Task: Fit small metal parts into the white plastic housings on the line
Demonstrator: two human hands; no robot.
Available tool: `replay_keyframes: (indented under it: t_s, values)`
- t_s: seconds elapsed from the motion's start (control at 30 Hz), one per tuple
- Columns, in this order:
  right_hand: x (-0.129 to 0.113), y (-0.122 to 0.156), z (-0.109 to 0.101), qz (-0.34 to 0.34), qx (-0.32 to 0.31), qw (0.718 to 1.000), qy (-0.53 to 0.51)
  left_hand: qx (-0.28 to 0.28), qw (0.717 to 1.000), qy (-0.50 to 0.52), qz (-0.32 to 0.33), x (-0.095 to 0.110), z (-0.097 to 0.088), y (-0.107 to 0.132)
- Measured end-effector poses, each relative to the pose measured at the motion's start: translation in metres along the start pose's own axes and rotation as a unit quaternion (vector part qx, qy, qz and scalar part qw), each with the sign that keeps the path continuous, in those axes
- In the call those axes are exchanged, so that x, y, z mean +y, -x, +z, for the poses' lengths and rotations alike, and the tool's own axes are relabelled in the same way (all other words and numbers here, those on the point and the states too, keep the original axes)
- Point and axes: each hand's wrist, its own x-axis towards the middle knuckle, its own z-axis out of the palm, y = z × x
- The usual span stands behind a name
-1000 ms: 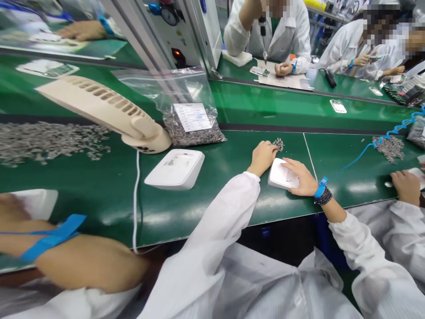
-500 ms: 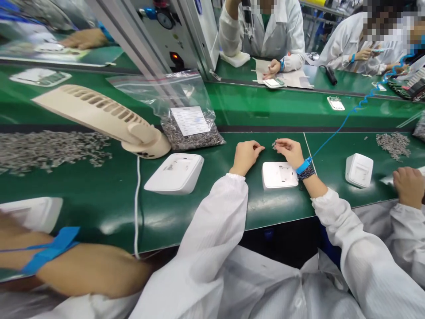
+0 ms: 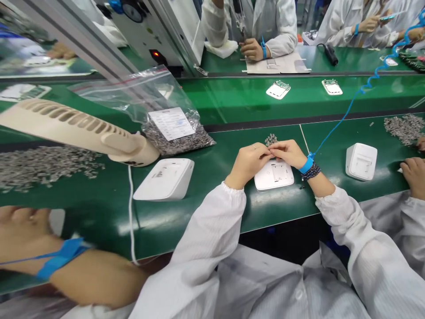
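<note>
My left hand (image 3: 249,163) and my right hand (image 3: 289,153) meet fingertip to fingertip above the back part of a white plastic housing (image 3: 275,174). Both are closed in a pinch; whatever lies between the fingers is too small and covered to name. The housing rests on the green table, its recessed side facing up. Just beyond my fingers sits a small heap of metal parts (image 3: 271,139). A blue wrist strap (image 3: 306,164) with a coiled cord is on my right wrist, beside a dark patterned band.
Left stand another white housing (image 3: 164,179), a beige fan-like device (image 3: 129,146), a bag of metal parts (image 3: 179,135) and a loose pile (image 3: 46,166). A third housing (image 3: 361,161) is at right. Co-workers' hands are at both sides and across the green belt (image 3: 232,104), which carries white panels.
My hands have come together over the housing; the right one has left the small heap. Across the belt, a white panel has left a co-worker's hand and lies on the belt.
</note>
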Motion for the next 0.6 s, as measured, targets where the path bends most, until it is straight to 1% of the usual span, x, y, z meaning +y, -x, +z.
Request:
replay_keyframes:
  t_s: [0.17,0.23,0.3,0.37,0.43,0.47,0.5,0.6]
  values:
    - [-0.004,0.012,-0.003,0.008,-0.01,1.0,0.014,-0.041,0.997,0.033,-0.054,0.01,-0.005,0.0]
    - [-0.004,0.021,-0.004,0.002,-0.002,0.999,0.048,-0.075,0.995,0.035,-0.057,0.016,-0.008,0.0]
    - [-0.004,0.033,-0.005,-0.022,0.013,0.995,0.101,-0.119,0.992,0.021,-0.046,0.021,-0.011,0.0]
    - [-0.004,0.045,-0.003,-0.074,0.034,0.983,0.164,-0.152,0.988,0.013,-0.034,0.026,-0.013,0.002]
    - [-0.003,0.053,0.0,-0.125,0.051,0.966,0.221,-0.162,0.986,0.019,-0.032,0.029,-0.013,0.004]
    - [-0.002,0.056,0.002,-0.14,0.056,0.958,0.243,-0.162,0.986,0.021,-0.033,0.03,-0.012,0.005]
    - [0.0,0.058,0.003,-0.145,0.058,0.953,0.262,-0.162,0.986,0.02,-0.034,0.031,-0.011,0.006]
    - [0.005,0.06,0.008,-0.132,0.059,0.94,0.309,-0.167,0.985,0.0,-0.035,0.031,-0.007,0.007]
